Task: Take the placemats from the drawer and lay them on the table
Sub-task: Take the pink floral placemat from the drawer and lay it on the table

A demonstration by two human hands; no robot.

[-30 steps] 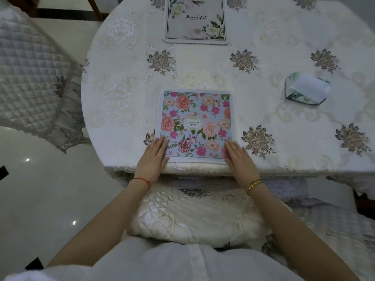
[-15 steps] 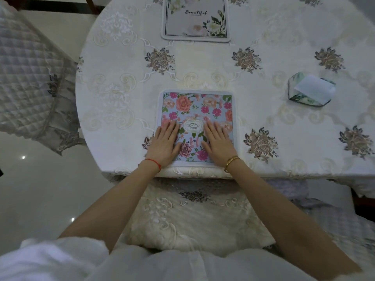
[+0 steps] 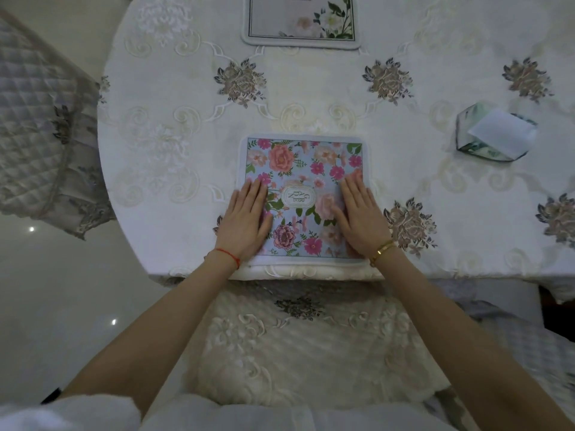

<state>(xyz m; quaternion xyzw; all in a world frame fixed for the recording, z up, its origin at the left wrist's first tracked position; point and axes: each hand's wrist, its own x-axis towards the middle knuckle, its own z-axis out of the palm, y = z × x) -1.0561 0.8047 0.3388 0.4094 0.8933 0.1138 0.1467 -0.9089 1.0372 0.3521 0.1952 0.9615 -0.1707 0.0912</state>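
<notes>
Round bench (image 3: 174, 157) under a white embroidered cloth, seen from above; pale glossy floor (image 3: 56, 300) to the left.

Floral mat (image 3: 303, 169): blue ground, pink and peach flowers, oval label at centre. It lies flat at the near edge of the bench, its near border just inside that edge.

Left hand (image 3: 245, 222): palm down on the mat's left side, fingers (image 3: 258, 189) straight and close together, gripping nothing. Red cord on the wrist.

Right hand (image 3: 361, 216): palm down on the mat's right side, fingers straight and close together, likewise gripping nothing. Gold bangle on the wrist.

White mat (image 3: 301, 23): pale with leaf print, flat at the far edge of the bench, partly cut off by the top of the view, well apart from the floral mat.

Tissue pack (image 3: 494, 135): green-patterned, white sheet showing on top, toward the right side of the bench.

Chair cushion (image 3: 298, 343): embroidered, below the near edge, between the forearms. Quilted chair cover (image 3: 34, 126) off the left edge.
</notes>
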